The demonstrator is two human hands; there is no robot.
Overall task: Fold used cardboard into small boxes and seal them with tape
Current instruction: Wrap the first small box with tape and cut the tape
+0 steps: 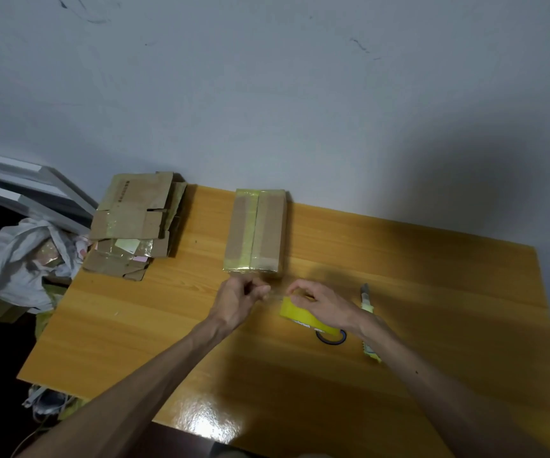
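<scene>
Glossy wooden table [399,259] against scuffed pale wall [267,94].

box [254,230] ahead, knife [368,304] right, table [134,325] left open

Plain home room: wooden table [399,259], scuffed bare wall [267,77].

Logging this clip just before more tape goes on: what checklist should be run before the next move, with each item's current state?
1. Free end secured: left hand pinches the tape strip: ok.
2. Roll controlled: right hand grips the yellow tape roll: ok.
3. Box folded shut, flat on the table, just beyond the hands: ok.
4. Strip long enough to span the box's near end: not ok, shorter than the box is wide.
5. Knife close by the right wrist: ok.
6. Knife blade extended: cannot tell.
</scene>
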